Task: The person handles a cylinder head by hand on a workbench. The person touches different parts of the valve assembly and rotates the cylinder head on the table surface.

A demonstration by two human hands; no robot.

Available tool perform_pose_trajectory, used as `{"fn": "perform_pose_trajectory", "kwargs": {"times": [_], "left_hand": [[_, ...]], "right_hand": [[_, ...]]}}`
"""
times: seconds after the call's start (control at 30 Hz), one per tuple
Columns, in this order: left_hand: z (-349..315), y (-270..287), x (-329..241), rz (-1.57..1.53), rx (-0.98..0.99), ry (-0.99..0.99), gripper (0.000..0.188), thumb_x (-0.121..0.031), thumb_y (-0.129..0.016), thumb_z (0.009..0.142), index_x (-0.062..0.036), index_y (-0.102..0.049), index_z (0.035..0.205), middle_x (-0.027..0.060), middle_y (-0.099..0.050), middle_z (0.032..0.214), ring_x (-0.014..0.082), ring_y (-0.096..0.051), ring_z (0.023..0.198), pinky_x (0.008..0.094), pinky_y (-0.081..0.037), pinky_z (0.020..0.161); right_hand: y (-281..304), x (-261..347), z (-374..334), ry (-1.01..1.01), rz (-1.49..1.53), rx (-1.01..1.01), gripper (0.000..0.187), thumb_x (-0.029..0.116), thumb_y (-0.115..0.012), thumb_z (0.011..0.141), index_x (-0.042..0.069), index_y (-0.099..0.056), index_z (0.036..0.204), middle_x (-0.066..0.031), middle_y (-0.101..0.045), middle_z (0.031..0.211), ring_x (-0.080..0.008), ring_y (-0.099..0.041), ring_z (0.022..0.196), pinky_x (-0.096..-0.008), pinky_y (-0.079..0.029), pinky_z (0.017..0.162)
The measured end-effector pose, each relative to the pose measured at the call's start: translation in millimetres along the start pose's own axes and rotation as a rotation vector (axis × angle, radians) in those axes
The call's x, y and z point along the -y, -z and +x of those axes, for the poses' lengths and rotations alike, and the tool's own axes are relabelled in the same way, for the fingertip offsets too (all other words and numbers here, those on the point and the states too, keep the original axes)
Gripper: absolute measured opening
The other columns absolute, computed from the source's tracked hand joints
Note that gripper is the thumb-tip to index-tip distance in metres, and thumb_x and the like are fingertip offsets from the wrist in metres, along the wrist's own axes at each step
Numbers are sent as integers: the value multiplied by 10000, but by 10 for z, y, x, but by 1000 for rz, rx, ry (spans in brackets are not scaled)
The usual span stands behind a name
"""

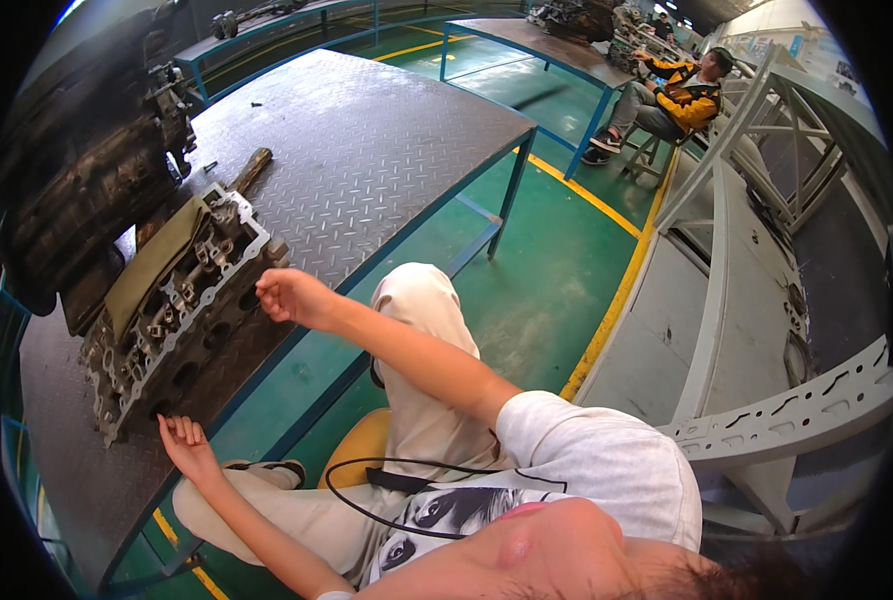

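- A large dark engine block [77,190] stands at the left edge of the steel tread-plate table [367,150], grimy and partly cut off by the rim of the view
- Just beside it, toward the near edge of the table, lies a cylinder head [172,315] on its side, its round ports facing the person; a tan cloth [152,265] is draped along its upper side
- A wooden-handled tool [251,170] lies on the table just beyond the far end of the cylinder head
- The left hand [187,445] is at the near lower end of the cylinder head, fingers spread wide and holding nothing; whether the fingertips touch the metal cannot be told
- The right hand [292,295] is at the far end of the cylinder head, near the table's front edge, fingers loosely curled and holding nothing, at or just off the casting
- The person sits on a yellow stool [352,450], beige trousers and white shirt showing
- Well apart, at the far right, another person [672,100] in a yellow and black jacket sits beside a second blue-framed table [527,40]
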State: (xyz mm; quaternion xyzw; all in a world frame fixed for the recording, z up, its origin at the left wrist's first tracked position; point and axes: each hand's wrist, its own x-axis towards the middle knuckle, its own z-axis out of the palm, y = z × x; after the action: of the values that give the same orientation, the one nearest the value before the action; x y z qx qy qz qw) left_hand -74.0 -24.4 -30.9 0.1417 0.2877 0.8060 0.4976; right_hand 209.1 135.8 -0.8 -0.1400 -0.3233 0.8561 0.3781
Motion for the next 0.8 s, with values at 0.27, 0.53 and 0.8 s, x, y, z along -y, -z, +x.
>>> {"fn": "perform_pose_trajectory", "kwargs": {"times": [0.27, 0.53, 0.8], "left_hand": [[-50, 44, -33, 155, -96, -83, 205, -215, -530, 931, -65, -514, 792, 13, -407, 652, 98, -318, 518, 233, -282, 451], [-63, 79, -76, 128, -65, -79, 145, -190, -536, 911, -69, -525, 831, 9, -434, 681, 92, -342, 552, 227, -301, 476], [8, 209, -60, 202, -113, -96, 148, -203, -525, 893, -55, -538, 885, 3, -470, 725, 94, -385, 597, 232, -308, 497]], "right_hand": [[-73, -15, -47, 25, -122, -120, 157, 196, -586, 804, 50, -547, 761, -16, -538, 637, -93, -496, 564, -225, -358, 492], [-38, 35, -50, 75, -123, -96, 143, 190, -602, 811, 62, -551, 774, -21, -541, 663, -94, -493, 577, -222, -354, 495], [30, 34, -42, 69, -167, -171, 148, 194, -615, 812, 55, -565, 810, -12, -546, 680, -85, -485, 572, -218, -355, 499]]}}
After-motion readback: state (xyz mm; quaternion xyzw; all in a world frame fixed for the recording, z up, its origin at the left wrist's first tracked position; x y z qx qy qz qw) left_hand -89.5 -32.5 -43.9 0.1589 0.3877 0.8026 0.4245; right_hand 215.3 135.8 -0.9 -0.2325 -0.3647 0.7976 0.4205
